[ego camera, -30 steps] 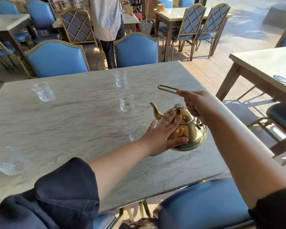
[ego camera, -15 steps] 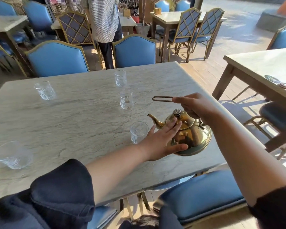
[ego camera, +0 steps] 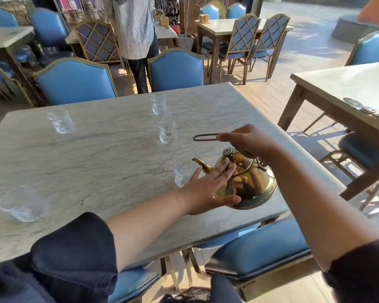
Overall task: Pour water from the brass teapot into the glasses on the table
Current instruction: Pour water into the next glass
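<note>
Head view: a person's two bare arms reach over a pale stone-pattern table [ego camera: 92, 162], sleeves dark and pushed up.
Brass teapot [ego camera: 253, 182]: it is lifted off the table near the right edge and tilted, with the spout [ego camera: 200, 164] pointing to the left.
Right hand [ego camera: 248, 142]: closed around the thin wire handle [ego camera: 205, 137] of the teapot, above the lid; one loop of the handle sticks out to the left of the fingers.
Left hand [ego camera: 206, 190]: flat and spread, not gripping; the fingers [ego camera: 222, 169] lie on the lid and shoulder of the teapot, and the thumb is against the lower side of the body.
Lid knob [ego camera: 227, 152]: small, dark, just above the left fingertips.
Nearest glass [ego camera: 183, 174]: it stands directly under the tip of the spout, just beside the left hand. If water is running into it I cannot tell, the glass is clear and partly hidden.
Middle glass [ego camera: 167, 131]: farther back, upright, it seems to have some water in the bottom.
Far glass [ego camera: 158, 104]: behind the middle one, near the far edge.
Left glass [ego camera: 61, 121]: well apart, on the far left part of the table.
Near-left glass [ego camera: 23, 203]: wider and blurred, close to the near edge.
Blue chairs [ego camera: 176, 71]: two with gold frames stand at the far side of the table.
Standing person [ego camera: 136, 29]: behind these chairs, in a striped shirt and dark trousers.
</note>
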### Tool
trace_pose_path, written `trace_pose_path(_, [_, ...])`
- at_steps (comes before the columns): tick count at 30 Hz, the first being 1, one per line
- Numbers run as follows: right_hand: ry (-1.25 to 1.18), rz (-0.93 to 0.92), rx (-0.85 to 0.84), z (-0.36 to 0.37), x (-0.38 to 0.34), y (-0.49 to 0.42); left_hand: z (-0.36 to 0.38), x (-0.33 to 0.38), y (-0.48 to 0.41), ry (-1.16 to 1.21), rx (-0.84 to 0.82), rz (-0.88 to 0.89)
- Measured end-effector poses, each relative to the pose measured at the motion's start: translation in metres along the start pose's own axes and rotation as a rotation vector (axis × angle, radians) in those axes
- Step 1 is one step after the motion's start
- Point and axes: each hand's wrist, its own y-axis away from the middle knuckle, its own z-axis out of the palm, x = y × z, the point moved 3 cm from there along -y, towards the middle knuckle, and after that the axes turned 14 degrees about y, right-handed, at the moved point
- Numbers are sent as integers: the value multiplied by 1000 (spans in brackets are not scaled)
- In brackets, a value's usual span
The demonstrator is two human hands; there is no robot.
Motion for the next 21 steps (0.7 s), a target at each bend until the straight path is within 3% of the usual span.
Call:
trace_pose_path(7, [162, 7, -26, 8, -13, 1, 3, -1, 5, 23, -5, 16])
trace_pose_path(21, [242, 24, -48, 22, -30, 0, 6, -9, 16, 114, 49, 48])
